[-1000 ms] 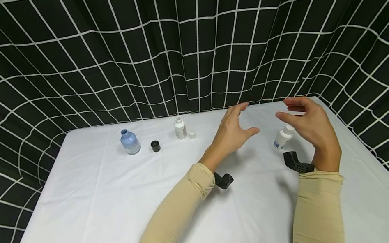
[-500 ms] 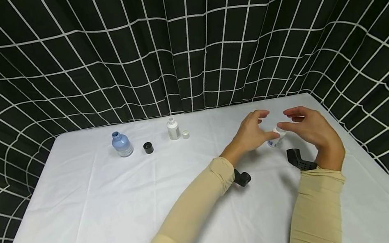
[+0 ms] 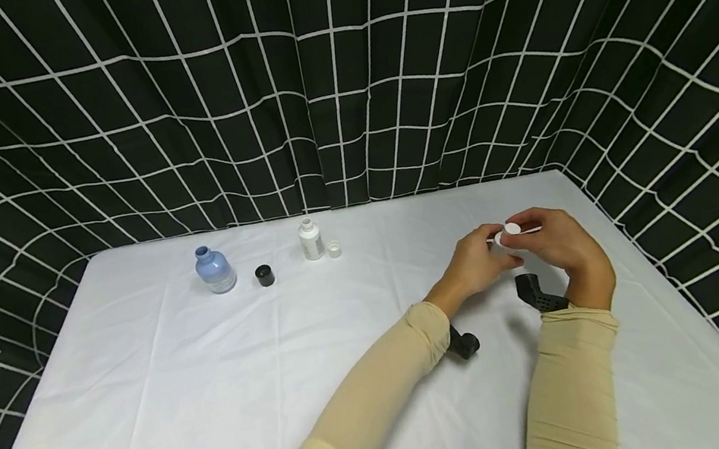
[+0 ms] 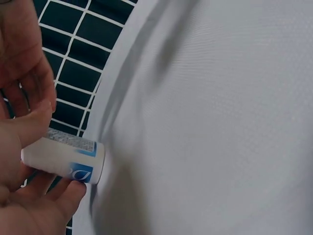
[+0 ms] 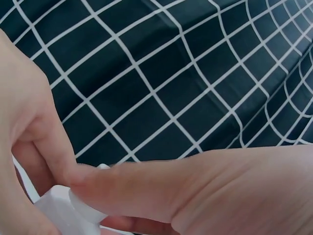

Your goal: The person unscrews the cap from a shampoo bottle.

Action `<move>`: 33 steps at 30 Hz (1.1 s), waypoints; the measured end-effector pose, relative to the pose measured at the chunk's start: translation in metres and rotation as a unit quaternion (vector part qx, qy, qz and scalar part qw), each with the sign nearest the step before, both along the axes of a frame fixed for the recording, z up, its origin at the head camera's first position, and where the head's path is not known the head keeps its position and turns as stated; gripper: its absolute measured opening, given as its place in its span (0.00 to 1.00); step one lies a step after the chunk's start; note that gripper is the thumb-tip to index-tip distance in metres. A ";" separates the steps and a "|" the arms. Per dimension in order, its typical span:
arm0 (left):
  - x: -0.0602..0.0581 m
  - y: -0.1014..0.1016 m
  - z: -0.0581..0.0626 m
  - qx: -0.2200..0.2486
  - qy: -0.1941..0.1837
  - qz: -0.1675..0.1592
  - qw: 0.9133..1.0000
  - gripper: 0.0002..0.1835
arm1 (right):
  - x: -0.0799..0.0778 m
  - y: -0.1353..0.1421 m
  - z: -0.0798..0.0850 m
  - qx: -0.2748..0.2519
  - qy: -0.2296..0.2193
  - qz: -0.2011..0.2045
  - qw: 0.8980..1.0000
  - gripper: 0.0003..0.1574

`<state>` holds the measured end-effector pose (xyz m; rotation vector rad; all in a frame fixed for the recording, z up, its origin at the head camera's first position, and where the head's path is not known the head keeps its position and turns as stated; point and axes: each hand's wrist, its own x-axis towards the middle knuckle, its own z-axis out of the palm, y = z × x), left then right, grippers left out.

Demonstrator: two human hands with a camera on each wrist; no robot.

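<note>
Both hands meet at a small white bottle at the right of the table. My left hand [image 3: 478, 261] grips the bottle's body [image 4: 63, 156], which has a blue and white label; thumb and fingers lie on opposite sides. The bottle's base is close to the tablecloth; whether it touches I cannot tell. From above, my right hand [image 3: 558, 242] pinches the white cap [image 3: 512, 229] between thumb and fingers. In the right wrist view the thumb presses on the cap [image 5: 90, 208], beside the white bottle shoulder [image 5: 61, 208]. Fingers hide part of the bottle.
Further left stand an uncapped blue bottle [image 3: 216, 271] and an uncapped white bottle [image 3: 310, 240]. A black cap [image 3: 265, 274] and a small white cap [image 3: 334, 249] lie beside them. A black grid-patterned curtain [image 3: 343, 104] borders the white tablecloth [image 3: 218, 398].
My left hand has moved right to the bottle and taken hold of its body. The right hand has come down and closed its fingers on the cap. The head view has shifted slightly.
</note>
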<state>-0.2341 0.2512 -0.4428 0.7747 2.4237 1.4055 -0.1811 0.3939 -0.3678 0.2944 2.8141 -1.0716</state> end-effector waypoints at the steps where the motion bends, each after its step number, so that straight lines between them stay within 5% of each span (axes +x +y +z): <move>1: 0.000 -0.001 -0.001 -0.005 0.007 0.004 1.000 0.33 | -0.002 -0.002 0.000 0.004 0.006 0.002 1.000 0.38; 14: -0.010 -0.027 -0.003 0.020 0.025 0.036 0.999 0.26 | -0.019 -0.036 0.006 0.083 0.066 0.033 0.994 0.25; 25: -0.022 -0.066 0.006 0.075 -0.005 0.074 0.994 0.24 | -0.030 -0.087 0.012 0.080 0.138 0.039 0.986 0.20; 33: -0.026 -0.101 0.007 0.101 0.010 0.088 0.991 0.24 | -0.039 -0.112 0.006 0.048 0.188 0.056 0.979 0.18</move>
